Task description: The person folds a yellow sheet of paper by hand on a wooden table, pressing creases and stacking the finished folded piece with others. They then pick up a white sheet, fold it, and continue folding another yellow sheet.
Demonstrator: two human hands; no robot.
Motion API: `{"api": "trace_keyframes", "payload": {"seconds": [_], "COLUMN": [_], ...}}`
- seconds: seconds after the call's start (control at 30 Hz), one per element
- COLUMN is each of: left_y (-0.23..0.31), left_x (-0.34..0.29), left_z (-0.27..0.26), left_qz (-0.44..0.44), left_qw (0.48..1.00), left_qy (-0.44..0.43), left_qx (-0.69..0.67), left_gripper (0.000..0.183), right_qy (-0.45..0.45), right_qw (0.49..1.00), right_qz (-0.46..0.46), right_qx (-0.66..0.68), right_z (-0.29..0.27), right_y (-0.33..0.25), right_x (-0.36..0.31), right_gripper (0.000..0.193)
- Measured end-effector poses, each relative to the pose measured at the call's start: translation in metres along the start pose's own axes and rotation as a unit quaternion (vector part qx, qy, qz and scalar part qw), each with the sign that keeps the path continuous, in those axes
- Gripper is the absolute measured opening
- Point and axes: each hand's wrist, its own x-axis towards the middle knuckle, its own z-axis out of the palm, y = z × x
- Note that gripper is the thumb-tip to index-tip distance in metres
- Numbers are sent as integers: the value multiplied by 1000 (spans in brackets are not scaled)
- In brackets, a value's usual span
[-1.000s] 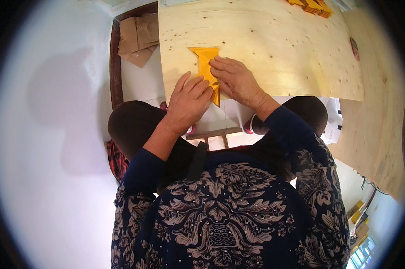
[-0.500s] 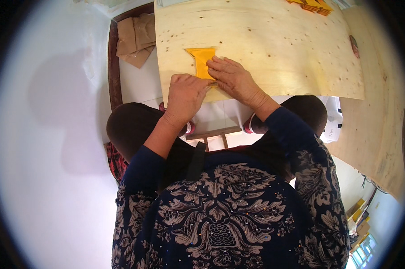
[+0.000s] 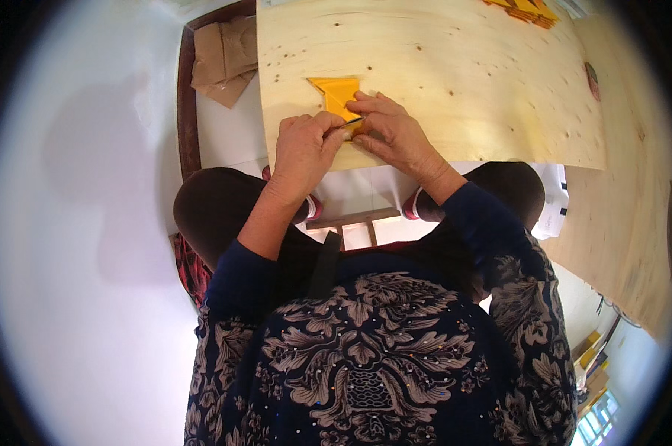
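Note:
A folded piece of yellow-orange paper (image 3: 341,95) lies on the pale wooden board near its front edge. Its far end spreads into a pointed flap toward the left. The near end is pinched between the fingertips of my left hand (image 3: 303,147), thumb and bent fingers together. From the other side my right hand (image 3: 397,137) grips the same near end with thumb and fingers. A thin dark line shows along the paper's edge between the two hands; what it is I cannot tell. The fingers hide part of the near fold.
The wooden board (image 3: 499,97) spans the space ahead of me. At its far right lies a stack of folded orange pieces (image 3: 525,11). A small reddish-brown object (image 3: 592,80) rests near the right edge. Brown paper (image 3: 224,59) lies in a dark-framed space left of the board.
My right hand has gone from lying flat across the paper to pinching its near end. My left fingers have shifted slightly right and up, and the near edge looks lifted.

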Motion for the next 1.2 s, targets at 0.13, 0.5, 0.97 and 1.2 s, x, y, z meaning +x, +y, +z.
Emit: {"api": "trace_keyframes", "payload": {"seconds": [0.13, 0.5, 0.97, 1.2], "left_y": [2, -10, -5, 23], "left_x": [-20, -18, -25, -66], "left_z": [-10, 0, 9, 45], "left_qz": [17, 41, 11, 146], "left_qw": [994, 994, 969, 981], "left_qy": [61, 75, 223, 85], "left_qx": [86, 64, 109, 91], "left_gripper": [35, 18, 26, 51], "right_qy": [11, -2, 10, 10], "right_qw": [1000, 998, 990, 988], "right_qz": [1, -10, 73, 63], "right_qx": [-4, -59, -120, -140], "right_z": [3, -3, -7, -6], "right_y": [-4, -11, -12, -12], "right_x": [0, 5, 25, 26], "right_gripper": [16, 15, 20, 24]}}
